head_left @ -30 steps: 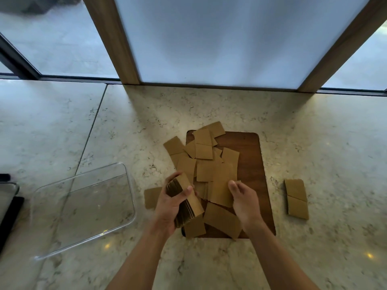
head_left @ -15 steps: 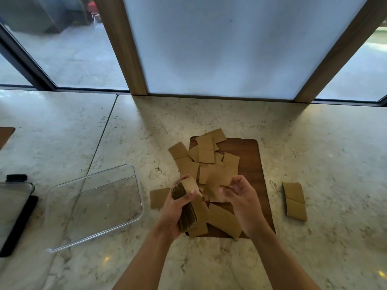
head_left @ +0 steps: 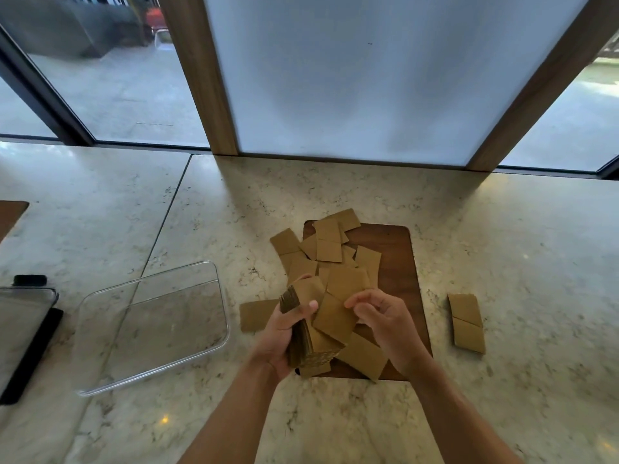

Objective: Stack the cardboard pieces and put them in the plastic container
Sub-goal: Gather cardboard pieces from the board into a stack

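My left hand grips a thick stack of brown cardboard pieces, held on edge just above the near left corner of a dark wooden board. My right hand pinches a single cardboard piece by its right side, and the piece lies tilted against the top of the stack. Several loose pieces sit scattered over the board's far left part. The clear plastic container stands empty on the marble counter to the left of my hands.
Two cardboard pieces lie end to end on the counter right of the board, and one piece lies between board and container. A transparent lid on a black object sits at the far left edge. A window frame borders the counter's back.
My right hand has picked one piece off the pile and carried it left onto the stack held in my left hand. The view has tilted up slightly.
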`<state>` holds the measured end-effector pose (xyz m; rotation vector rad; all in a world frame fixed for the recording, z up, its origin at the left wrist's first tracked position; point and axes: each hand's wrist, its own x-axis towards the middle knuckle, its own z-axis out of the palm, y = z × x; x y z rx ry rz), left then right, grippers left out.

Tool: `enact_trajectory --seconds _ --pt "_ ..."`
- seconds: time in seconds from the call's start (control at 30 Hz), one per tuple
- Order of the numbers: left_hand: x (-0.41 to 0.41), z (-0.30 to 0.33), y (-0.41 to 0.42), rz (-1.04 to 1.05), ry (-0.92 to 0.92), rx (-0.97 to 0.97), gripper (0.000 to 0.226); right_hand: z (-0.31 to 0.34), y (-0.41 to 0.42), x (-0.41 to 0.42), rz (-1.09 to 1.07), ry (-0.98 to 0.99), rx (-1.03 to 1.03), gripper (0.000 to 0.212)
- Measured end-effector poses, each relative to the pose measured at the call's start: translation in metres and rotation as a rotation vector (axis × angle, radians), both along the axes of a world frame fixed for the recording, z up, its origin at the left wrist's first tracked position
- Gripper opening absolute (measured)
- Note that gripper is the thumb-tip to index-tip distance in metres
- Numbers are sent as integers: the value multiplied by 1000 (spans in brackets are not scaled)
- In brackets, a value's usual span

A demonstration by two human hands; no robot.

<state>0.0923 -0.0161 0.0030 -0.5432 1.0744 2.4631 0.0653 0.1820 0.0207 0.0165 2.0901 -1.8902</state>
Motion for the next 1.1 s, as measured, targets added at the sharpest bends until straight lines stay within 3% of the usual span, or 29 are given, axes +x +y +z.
enact_trajectory --seconds 0.1,0.17,0.23,0.4,0.53,0.63,0.7,0.77,0.83,0.9,1.0,1.1 --pt "0 2 1 7 -15 19 54 2 -3 -1 45 -14 30 25" --pt "-1 4 -1 7 -20 25 50 3 -3 -4 87 -115 -162 52" --pt "0 8 -5 -26 -14 15 44 3 1 -8 185 -163 -213 74" --pt "1 6 0 -81 11 -109 64 8 -4 -18 460 -87 246 72" --pt "7 -9 3 39 -6 -199 68 5 -21 -4 241 -33 302 84" --pt "6 -14 14 131 -13 -350 56 -6 -19 14 91 -448 -8 102" --pt "2 -12 27 108 41 -466 57 -14 -13 29 86 -680 -353 92" --pt "-4 -7 40 37 126 -552 71 -22 -4 37 49 -679 -579 74" --pt "-12 -7 49 -16 213 -581 71 -27 12 35 -37 -584 -648 70" --pt "-25 -8 54 -55 292 -561 65 -25 34 20 -89 -391 -438 68" --pt "-42 -15 60 -91 346 -553 64 -29 64 -7 -79 -39 96 63" --pt "-57 -27 85 -56 318 -660 67 -44 80 -29 -5 209 349 66"
